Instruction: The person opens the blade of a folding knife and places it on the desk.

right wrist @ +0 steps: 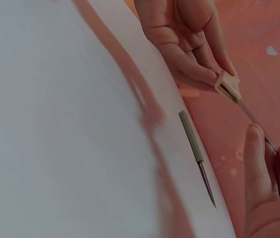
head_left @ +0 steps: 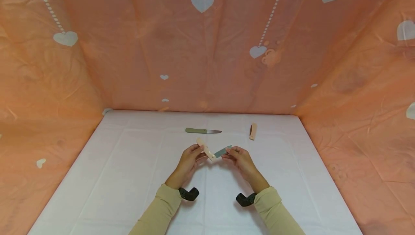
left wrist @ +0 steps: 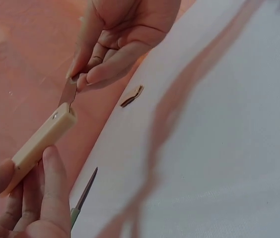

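Between the two hands is a folding knife with a cream handle [head_left: 206,149] and a grey blade [head_left: 222,151], the blade swung part way out at an angle to the handle. My left hand [head_left: 191,157] holds the handle between thumb and fingers. With thumb and fingertips, my right hand [head_left: 240,158] pinches the blade near its tip. The left wrist view shows the pivot end of the cream handle [left wrist: 43,139] facing the right hand. In the right wrist view the slot in the handle [right wrist: 228,87] shows, with the thin blade [right wrist: 253,118] coming out of it.
Beyond the hands, a green-handled knife [head_left: 196,130] lies unfolded on the white tabletop [head_left: 129,177], its blade pointing right. A folded tan knife [head_left: 253,131] lies farther right. Orange cloth with hearts [head_left: 207,47] walls the back and sides.
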A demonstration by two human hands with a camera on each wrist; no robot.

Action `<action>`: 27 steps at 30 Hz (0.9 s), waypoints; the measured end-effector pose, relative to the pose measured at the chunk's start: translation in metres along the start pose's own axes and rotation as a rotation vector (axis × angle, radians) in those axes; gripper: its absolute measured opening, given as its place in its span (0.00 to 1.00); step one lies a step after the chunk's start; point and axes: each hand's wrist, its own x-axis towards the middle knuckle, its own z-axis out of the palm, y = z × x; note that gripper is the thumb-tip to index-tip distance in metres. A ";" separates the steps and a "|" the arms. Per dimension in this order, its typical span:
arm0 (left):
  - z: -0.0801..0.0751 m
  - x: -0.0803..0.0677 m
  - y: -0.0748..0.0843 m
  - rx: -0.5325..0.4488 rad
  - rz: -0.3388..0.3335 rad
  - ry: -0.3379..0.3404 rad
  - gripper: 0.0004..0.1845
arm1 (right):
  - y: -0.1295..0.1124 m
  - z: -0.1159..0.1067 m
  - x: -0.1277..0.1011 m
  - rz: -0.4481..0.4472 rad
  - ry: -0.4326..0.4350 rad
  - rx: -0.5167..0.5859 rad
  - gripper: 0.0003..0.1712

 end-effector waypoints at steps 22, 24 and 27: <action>-0.006 0.002 -0.005 -0.224 -0.048 0.131 0.17 | 0.019 0.013 0.010 -0.021 0.123 0.141 0.03; -0.007 0.002 -0.006 -0.235 -0.059 0.145 0.18 | 0.020 0.015 0.010 -0.012 0.132 0.145 0.04; -0.006 0.003 -0.006 -0.252 -0.061 0.162 0.19 | 0.021 0.016 0.010 0.008 0.142 0.170 0.06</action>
